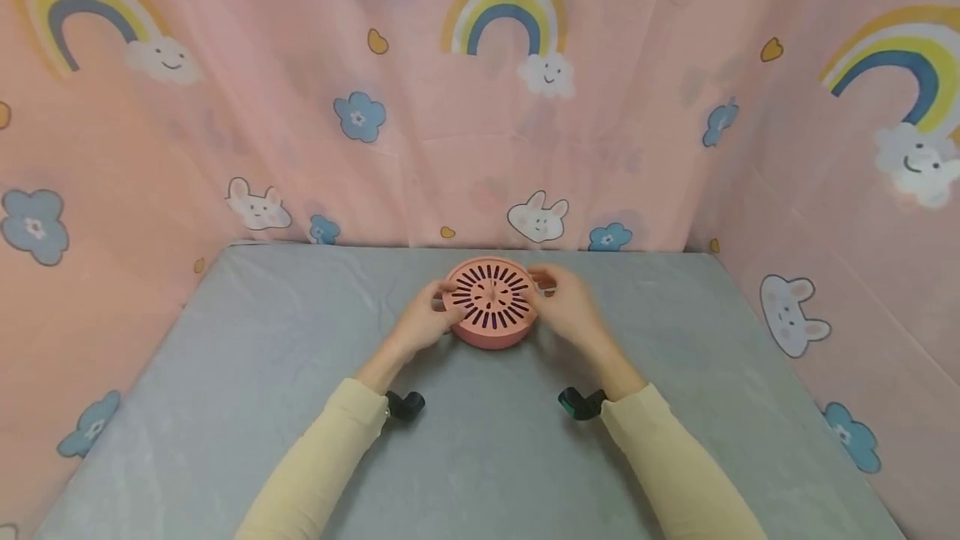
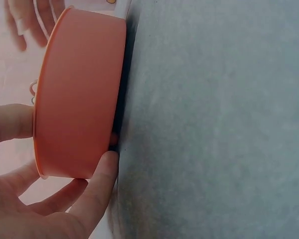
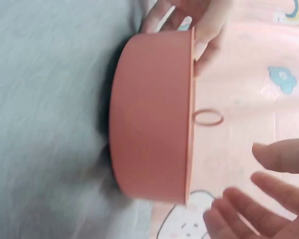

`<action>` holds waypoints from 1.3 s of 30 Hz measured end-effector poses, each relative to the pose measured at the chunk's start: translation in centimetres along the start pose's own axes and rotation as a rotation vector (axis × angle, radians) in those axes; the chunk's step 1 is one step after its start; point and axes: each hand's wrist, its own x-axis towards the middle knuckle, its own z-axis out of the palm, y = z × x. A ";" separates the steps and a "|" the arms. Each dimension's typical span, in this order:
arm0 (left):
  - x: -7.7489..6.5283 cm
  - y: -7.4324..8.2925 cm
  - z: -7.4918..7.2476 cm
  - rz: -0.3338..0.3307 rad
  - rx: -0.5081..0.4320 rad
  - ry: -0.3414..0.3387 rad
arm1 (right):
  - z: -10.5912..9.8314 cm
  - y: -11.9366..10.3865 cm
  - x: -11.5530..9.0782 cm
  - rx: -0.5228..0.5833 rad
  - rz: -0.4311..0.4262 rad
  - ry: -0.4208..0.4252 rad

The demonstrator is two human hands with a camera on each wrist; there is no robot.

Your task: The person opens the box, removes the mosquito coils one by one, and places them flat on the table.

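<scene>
A round pink mosquito coil holder (image 1: pixel 491 338) with a slotted lid is low over the grey table, toward its far edge. Its lid carries a small ring (image 3: pixel 208 117), seen in the right wrist view. My left hand (image 1: pixel 426 319) grips the holder's left side, thumb on the lid's edge and fingers (image 2: pixel 97 186) low against the wall near the base. On the other side is my right hand (image 1: pixel 567 307); in the right wrist view its loosely bent fingers (image 3: pixel 246 211) stand apart from the holder, holding nothing.
The grey cloth-covered table (image 1: pixel 480 440) runs back to a pink curtain (image 1: pixel 420 182) printed with rainbows, rabbits and flowers. More of the same curtain hangs at the left and right. Dark wrist cameras (image 1: pixel 407 406) sit at both cuffs.
</scene>
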 end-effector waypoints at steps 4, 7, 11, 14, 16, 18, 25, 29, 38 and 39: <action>-0.1 0.2 -0.1 -0.008 0.021 -0.007 | 1.1 -0.6 0.5 0.042 -0.005 -0.024; 0.0 0.2 -0.2 -0.008 0.016 -0.013 | 2.1 -0.8 1.1 0.057 -0.004 -0.037; 0.1 0.0 -0.1 -0.004 -0.001 -0.021 | 3.4 -0.9 1.9 0.089 0.008 -0.073; 0.2 -0.1 -0.1 0.001 -0.029 -0.033 | 4.1 -0.8 2.5 0.143 0.042 -0.094; 0.3 -0.2 -0.1 0.005 -0.049 -0.039 | 4.5 -0.9 2.8 0.196 0.070 -0.098; 0.3 -0.3 -0.1 0.010 -0.054 -0.042 | 4.7 -0.9 3.1 0.256 0.088 -0.106; 0.1 -0.5 -0.1 0.001 -0.086 -0.035 | 5.0 -1.0 3.6 0.352 0.104 -0.128; -0.2 -0.5 -0.1 -0.008 -0.090 -0.015 | 4.6 -1.3 3.6 0.344 0.096 -0.134; -0.7 -0.4 -0.4 0.012 -0.169 -0.025 | 3.0 -1.8 3.5 0.320 0.052 -0.153; -0.7 -0.4 -0.5 0.005 -0.183 -0.028 | 2.8 -1.7 3.5 0.322 0.051 -0.156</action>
